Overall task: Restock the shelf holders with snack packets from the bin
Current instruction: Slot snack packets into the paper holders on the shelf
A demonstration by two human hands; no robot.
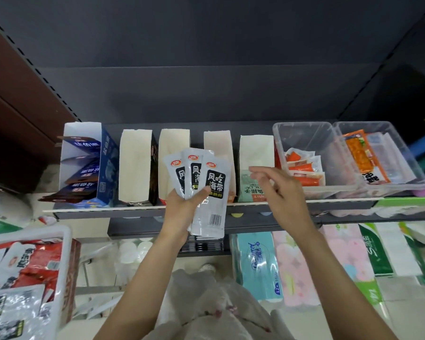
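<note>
My left hand (185, 204) grips three white snack packets (207, 192) with black labels, fanned out in front of the shelf holders. My right hand (277, 190) hovers just right of them with fingers apart and nothing in it, in front of a white cardboard holder (255, 153) that has a green packet at its front. Further white holders (135, 165) stand in a row on the shelf (137, 209). The white bin (59, 244) at lower left holds red and white snack packets.
A blue box (103, 163) of dark packets stands at the shelf's left end. Two clear plastic tubs (312, 133) with orange packets sit at the right. Tissue packs (258, 263) lie on the lower shelf. A dark shelf back panel rises behind.
</note>
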